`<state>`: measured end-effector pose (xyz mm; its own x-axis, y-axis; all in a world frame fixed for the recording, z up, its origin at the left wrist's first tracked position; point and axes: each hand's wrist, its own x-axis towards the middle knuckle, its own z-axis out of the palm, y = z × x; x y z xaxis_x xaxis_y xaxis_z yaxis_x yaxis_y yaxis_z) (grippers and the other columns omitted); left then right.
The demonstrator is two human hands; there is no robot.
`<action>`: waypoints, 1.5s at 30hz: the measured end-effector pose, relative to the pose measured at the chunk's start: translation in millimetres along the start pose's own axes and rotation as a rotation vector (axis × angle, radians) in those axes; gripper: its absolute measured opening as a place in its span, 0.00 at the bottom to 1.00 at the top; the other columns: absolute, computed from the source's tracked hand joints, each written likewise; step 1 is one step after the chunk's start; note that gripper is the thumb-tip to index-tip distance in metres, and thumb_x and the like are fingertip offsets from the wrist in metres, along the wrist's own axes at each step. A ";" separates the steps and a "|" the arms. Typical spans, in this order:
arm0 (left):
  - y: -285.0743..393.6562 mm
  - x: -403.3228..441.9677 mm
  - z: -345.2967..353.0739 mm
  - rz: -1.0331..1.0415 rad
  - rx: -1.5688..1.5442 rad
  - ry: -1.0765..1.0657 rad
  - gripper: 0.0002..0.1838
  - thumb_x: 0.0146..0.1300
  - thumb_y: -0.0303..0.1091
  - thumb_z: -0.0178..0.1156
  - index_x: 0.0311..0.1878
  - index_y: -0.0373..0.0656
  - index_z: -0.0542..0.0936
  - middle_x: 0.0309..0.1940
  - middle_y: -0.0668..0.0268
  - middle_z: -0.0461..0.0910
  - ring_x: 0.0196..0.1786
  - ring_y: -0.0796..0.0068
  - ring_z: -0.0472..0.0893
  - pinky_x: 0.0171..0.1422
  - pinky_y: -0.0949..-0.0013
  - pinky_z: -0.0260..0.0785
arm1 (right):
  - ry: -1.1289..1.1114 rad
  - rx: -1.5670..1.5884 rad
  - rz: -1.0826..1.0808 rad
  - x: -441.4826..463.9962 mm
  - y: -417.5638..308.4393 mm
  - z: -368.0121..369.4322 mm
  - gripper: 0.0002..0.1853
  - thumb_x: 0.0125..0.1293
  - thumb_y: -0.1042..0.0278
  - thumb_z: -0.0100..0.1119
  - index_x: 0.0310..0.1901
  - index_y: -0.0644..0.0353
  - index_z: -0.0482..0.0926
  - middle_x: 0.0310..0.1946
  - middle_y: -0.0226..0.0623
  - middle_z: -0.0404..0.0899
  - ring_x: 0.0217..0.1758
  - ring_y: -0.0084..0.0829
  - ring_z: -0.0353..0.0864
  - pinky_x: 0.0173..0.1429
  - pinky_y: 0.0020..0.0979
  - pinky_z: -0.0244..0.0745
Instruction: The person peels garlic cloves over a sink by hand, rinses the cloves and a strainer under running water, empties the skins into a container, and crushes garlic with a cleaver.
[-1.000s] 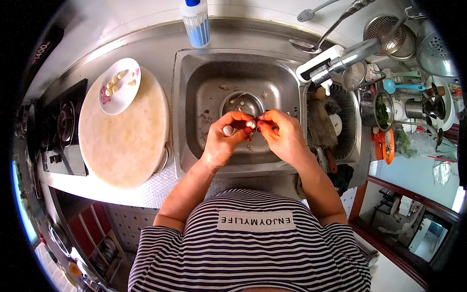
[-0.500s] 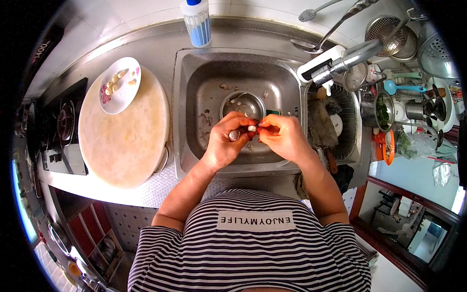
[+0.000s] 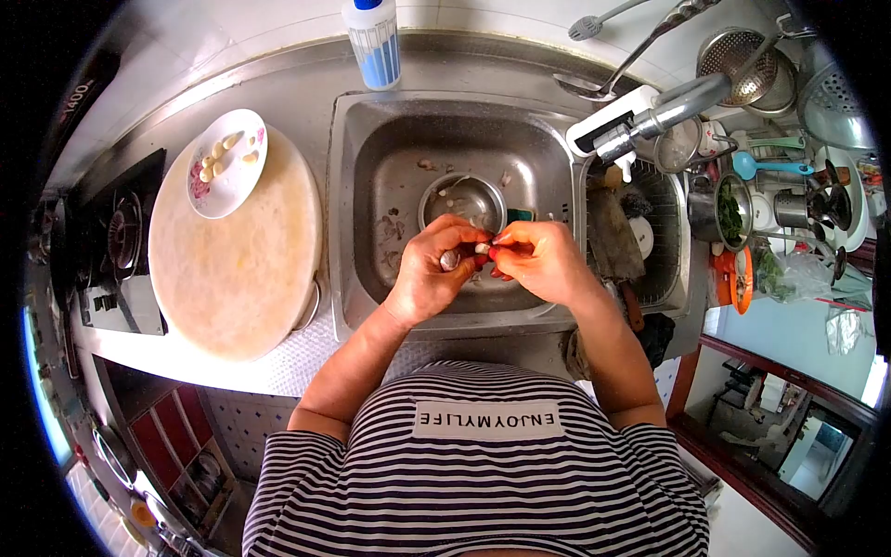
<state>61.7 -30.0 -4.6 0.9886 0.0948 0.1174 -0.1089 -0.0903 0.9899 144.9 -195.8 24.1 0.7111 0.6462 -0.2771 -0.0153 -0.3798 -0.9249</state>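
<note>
Over the steel sink, my left hand and my right hand meet fingertip to fingertip. Between them is a small whitish garlic clove, pinched by the fingers of both. A larger purplish-white garlic piece is also held in my left hand, against the palm side of the thumb. Behind my hands a round metal bowl stands in the sink, with pale bits in it. Bits of skin lie on the sink floor. Several peeled cloves rest on a flowered white plate.
The plate sits on a round cutting board at the left. Behind the sink stands a blue-capped bottle. The faucet reaches in from the right, above a drying rack with a cleaver. A stove is at far left.
My fingers have turned and shifted slightly around the small clove, which shows less than before. A green object behind my right hand is now more exposed.
</note>
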 end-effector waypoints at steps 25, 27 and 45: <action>-10.4 -3.5 1.6 -0.172 -0.426 0.067 0.12 0.58 0.17 0.58 0.45 0.37 0.75 0.41 0.65 0.78 0.44 0.74 0.78 0.48 0.73 0.71 | 0.187 -0.042 -0.178 1.5 2.1 11.2 0.06 0.55 0.75 0.63 0.30 0.68 0.76 0.23 0.46 0.80 0.28 0.35 0.84 0.32 0.30 0.76; -10.0 -2.0 -0.8 0.009 -0.037 0.060 0.13 0.53 0.16 0.61 0.42 0.37 0.77 0.41 0.64 0.78 0.45 0.72 0.77 0.50 0.72 0.69 | 0.133 -0.171 -0.152 2.1 -3.2 8.2 0.07 0.54 0.75 0.63 0.30 0.69 0.77 0.23 0.46 0.79 0.28 0.34 0.84 0.32 0.30 0.76; -9.5 -4.1 4.4 -0.255 -0.616 0.025 0.10 0.59 0.19 0.58 0.45 0.36 0.76 0.41 0.62 0.78 0.40 0.72 0.78 0.45 0.74 0.70 | 0.199 -0.125 -0.167 6.6 4.0 8.4 0.06 0.51 0.76 0.61 0.27 0.68 0.74 0.19 0.44 0.77 0.21 0.29 0.78 0.28 0.29 0.72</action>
<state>59.1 -33.8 -14.8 0.9893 0.0620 -0.1318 0.0807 0.5200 0.8504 143.7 -187.5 16.4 0.8206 0.5689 -0.0553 0.1920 -0.3656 -0.9108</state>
